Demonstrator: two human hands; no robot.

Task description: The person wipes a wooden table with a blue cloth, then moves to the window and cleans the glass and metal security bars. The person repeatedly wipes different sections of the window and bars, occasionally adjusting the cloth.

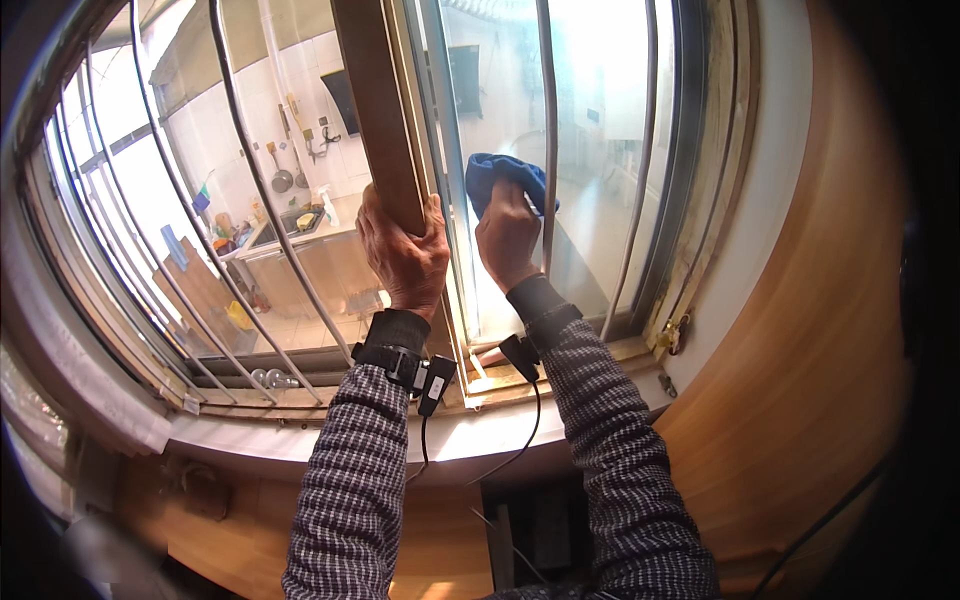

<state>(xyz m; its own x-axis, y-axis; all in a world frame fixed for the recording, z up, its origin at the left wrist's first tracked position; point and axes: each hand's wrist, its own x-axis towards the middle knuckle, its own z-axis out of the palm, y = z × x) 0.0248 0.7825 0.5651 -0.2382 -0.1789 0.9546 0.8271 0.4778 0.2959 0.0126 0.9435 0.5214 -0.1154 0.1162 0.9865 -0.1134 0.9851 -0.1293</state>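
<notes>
My left hand (409, 251) grips the lower part of a brown window frame upright (379, 112), thumb on its right side and fingers on its left. To the right of it, my right hand (510, 229) holds a bunched blue cloth (491, 169) against or close to the window pane (592, 195), just left of a metal bar (550, 112). The fingertips are partly buried in the cloth. Both wrists wear black straps with small black devices and cables.
Metal bars (247, 142) cross the window on both sides. Through the glass are a kitchen sink (289, 225), a white spray bottle (328, 206) and hanging pans (282, 180). A white sill (495, 439) runs below, with a brass-coloured latch (670, 335) at the right.
</notes>
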